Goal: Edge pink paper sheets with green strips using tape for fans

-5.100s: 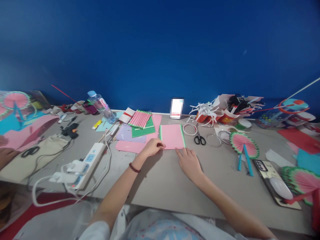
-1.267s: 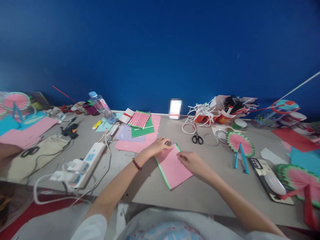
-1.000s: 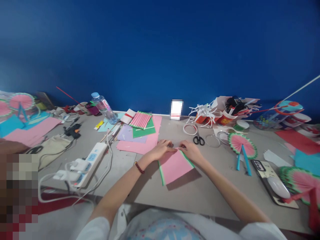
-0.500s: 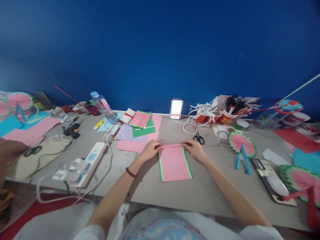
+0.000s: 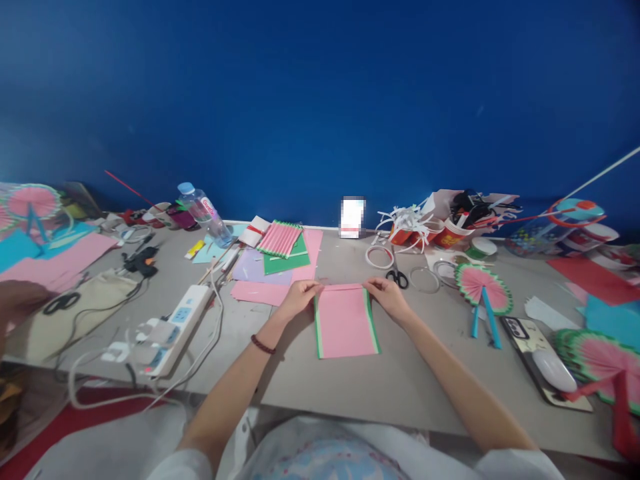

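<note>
A pink paper sheet with green side strips (image 5: 346, 322) lies flat on the grey table (image 5: 410, 373) in front of me. My left hand (image 5: 299, 299) pinches its far left corner with closed fingers. My right hand (image 5: 389, 297) pinches its far right corner the same way. The far edge of the sheet between my hands looks folded over in a narrow strip. A red bead bracelet is on my left wrist.
Black scissors (image 5: 399, 278) and tape rings (image 5: 379, 256) lie behind my right hand. A pleated pink stack (image 5: 280, 239) sits on coloured sheets at the back left. A power strip (image 5: 173, 325) with cables lies left. Finished paper fans (image 5: 484, 288), a phone and a mouse (image 5: 554, 370) lie right.
The pink sheet was turned from a slant to lie straight in front of me. Both hands moved to its far corners and now pinch the far edge.
</note>
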### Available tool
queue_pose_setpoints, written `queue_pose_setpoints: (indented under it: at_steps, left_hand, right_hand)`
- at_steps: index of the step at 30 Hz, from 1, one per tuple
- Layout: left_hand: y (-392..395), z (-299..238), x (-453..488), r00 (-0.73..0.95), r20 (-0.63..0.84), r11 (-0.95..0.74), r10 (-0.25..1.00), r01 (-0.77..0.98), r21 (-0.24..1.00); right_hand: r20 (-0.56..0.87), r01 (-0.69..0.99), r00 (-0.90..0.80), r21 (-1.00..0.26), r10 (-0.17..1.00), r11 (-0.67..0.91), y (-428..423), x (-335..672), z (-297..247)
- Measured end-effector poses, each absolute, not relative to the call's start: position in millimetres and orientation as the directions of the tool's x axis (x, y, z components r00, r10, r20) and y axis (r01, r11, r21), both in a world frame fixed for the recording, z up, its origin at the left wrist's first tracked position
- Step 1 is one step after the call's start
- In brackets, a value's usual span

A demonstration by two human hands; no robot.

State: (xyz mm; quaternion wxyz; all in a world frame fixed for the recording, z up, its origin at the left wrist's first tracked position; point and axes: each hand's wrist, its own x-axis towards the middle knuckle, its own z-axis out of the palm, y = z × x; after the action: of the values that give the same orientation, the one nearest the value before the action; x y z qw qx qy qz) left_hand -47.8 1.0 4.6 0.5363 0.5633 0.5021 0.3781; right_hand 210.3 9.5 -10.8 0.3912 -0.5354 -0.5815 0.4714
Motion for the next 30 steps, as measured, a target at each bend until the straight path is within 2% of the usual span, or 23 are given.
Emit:
queue_pose_setpoints:
  at_steps: [5, 10, 13, 17, 23, 30]
  left_hand:
    - [-0.9, 5.3, -47.2, 0.177, -0.151, 0.120, 0.972, 0.176, 0.977]
    - [-0.1, 3.3, -48.3, 0.176, -0.093, 0.055, 0.980, 0.212, 0.976]
    - [0.1, 3.6, -48.7, 0.161, -0.111, 0.071, 0.981, 0.234, 0.970]
    - [0.6, 2.1, -49.0, 0.151, -0.114, 0.073, 0.982, 0.248, 0.966]
    - [1.5, -4.4, -49.0, 0.123, -0.073, 0.032, 0.990, 0.304, 0.952]
    - [1.3, 1.1, -51.2, 0.194, -0.132, 0.098, 0.972, 0.173, 0.980]
  right_hand:
    - [-0.019, 0.263, -0.096, -0.965, 0.995, 0.007, 8.7, 207.8, -9.3]
    - [-0.022, 0.243, -0.101, -0.970, 0.995, 0.003, 8.8, 206.7, -13.0]
    - [-0.022, 0.251, -0.104, -0.968, 0.994, 0.005, 8.9, 206.0, -15.3]
    - [-0.022, 0.303, -0.093, -0.953, 0.995, 0.007, 7.2, 203.9, -12.5]
    - [0.064, 0.438, -0.076, -0.894, 0.995, 0.091, 5.7, 203.1, -8.0]
    - [-0.011, 0.285, -0.124, -0.958, 0.992, 0.025, 8.0, 205.6, -12.2]
